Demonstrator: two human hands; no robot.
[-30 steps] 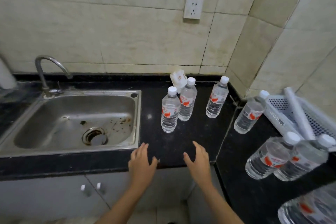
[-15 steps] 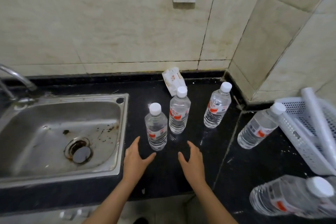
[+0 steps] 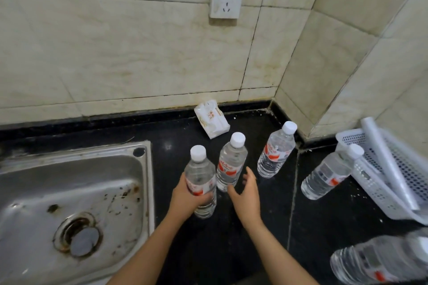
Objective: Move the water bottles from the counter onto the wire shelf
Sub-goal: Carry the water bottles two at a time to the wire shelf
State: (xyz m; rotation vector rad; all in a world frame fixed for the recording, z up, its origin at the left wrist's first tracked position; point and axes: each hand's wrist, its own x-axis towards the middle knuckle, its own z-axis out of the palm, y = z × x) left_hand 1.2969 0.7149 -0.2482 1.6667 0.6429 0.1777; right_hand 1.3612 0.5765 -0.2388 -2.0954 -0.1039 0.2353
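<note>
Left grip (image 3: 187,196) is curled round the nearest water bottle (image 3: 200,176), upright beside the sink (image 3: 150,192); right grip (image 3: 245,194) is spread, just beside the second bottle (image 3: 231,162), contact unclear.

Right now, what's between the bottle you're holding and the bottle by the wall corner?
In the head view, a middle bottle stands between the held bottle and the corner bottle, with the open right hand beside it.

**Clear water bottles on the black table**

The front bottle (image 3: 200,183) stands upright, white-capped and red-labelled, with the left hand (image 3: 185,196) wrapped round its label. The second bottle (image 3: 231,164) stands just behind it. The third bottle (image 3: 276,151) and fourth bottle (image 3: 328,173) stand farther right on the table (image 3: 231,250). The fifth bottle (image 3: 379,259) is blurred at the lower right corner.
</note>
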